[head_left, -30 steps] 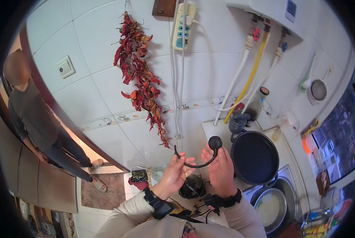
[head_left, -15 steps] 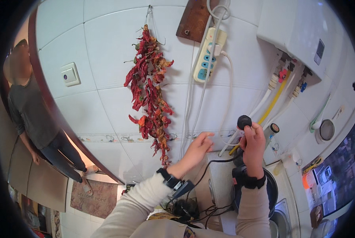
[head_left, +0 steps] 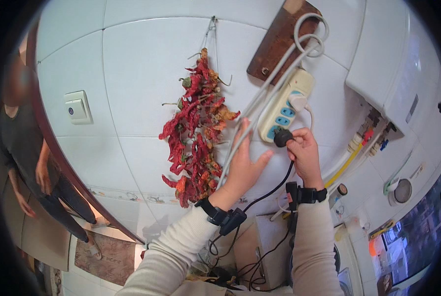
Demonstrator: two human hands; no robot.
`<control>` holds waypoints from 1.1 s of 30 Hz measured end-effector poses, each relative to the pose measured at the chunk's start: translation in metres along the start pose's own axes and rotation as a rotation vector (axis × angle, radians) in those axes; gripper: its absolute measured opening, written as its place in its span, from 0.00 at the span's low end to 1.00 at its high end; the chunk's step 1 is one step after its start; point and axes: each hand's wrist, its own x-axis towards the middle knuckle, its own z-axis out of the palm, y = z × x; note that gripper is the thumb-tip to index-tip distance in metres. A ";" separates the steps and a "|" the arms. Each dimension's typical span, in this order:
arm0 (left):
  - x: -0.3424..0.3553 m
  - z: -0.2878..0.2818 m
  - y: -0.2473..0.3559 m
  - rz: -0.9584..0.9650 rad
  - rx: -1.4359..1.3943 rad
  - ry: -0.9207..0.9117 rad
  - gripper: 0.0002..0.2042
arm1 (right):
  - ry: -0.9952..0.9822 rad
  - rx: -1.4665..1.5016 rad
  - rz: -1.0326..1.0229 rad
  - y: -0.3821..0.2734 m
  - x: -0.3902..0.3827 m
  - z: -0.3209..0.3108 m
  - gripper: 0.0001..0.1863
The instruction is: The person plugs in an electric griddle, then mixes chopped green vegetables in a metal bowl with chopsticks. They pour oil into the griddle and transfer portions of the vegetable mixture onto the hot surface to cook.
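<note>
My right hand [head_left: 303, 155] pinches a black power plug [head_left: 283, 138] against the lower end of a cream power strip [head_left: 292, 101] on the tiled wall. Whether its prongs are in the lowest blue socket, I cannot tell. A black cord [head_left: 275, 190] runs down from the plug. My left hand [head_left: 244, 165] is open, its fingers stretched upward beside the white cables [head_left: 260, 106] just left of the strip. A white plug [head_left: 298, 100] fills an upper socket of the strip.
Strung dried red chillies [head_left: 198, 133] hang left of my left hand. A brown wooden board [head_left: 284, 42] is above the strip, and a white wall heater [head_left: 383, 64] with pipes is at the right. A person [head_left: 25, 143] stands in the doorway at the left.
My right hand has carried the black plug up and left to the power strip. My left hand has risen and spread beside the white cables. The view has shifted.
</note>
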 end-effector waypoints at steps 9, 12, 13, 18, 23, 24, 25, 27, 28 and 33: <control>0.018 0.009 0.007 -0.024 0.037 -0.038 0.50 | -0.029 -0.170 -0.083 0.010 -0.001 -0.014 0.16; 0.017 0.009 0.013 -0.004 0.203 -0.015 0.51 | -0.030 -0.217 -0.122 0.010 -0.003 -0.018 0.15; 0.017 0.010 0.015 0.006 0.189 -0.013 0.51 | -0.036 -0.222 -0.165 0.010 -0.003 -0.018 0.15; 0.018 0.012 0.021 -0.043 0.248 -0.019 0.50 | 0.034 -0.218 -0.122 0.006 -0.006 -0.009 0.16; 0.027 0.012 0.024 -0.037 0.232 0.032 0.44 | 0.086 -0.301 -0.028 0.001 0.001 0.003 0.15; 0.028 0.011 0.023 -0.056 0.203 0.029 0.43 | 0.136 -0.345 -0.024 0.001 0.004 0.004 0.15; 0.029 0.010 0.023 -0.078 0.174 0.021 0.42 | 0.137 -0.371 -0.041 0.000 0.007 0.006 0.15; 0.033 0.007 0.017 -0.052 0.197 0.029 0.39 | 0.182 -0.496 -0.039 0.000 0.009 0.011 0.15; 0.031 0.010 0.015 -0.075 0.189 -0.016 0.38 | 0.276 -0.633 0.060 0.000 0.007 0.015 0.16; 0.005 0.015 -0.006 0.100 0.139 0.050 0.30 | 0.375 -0.773 -0.359 0.000 -0.046 0.019 0.26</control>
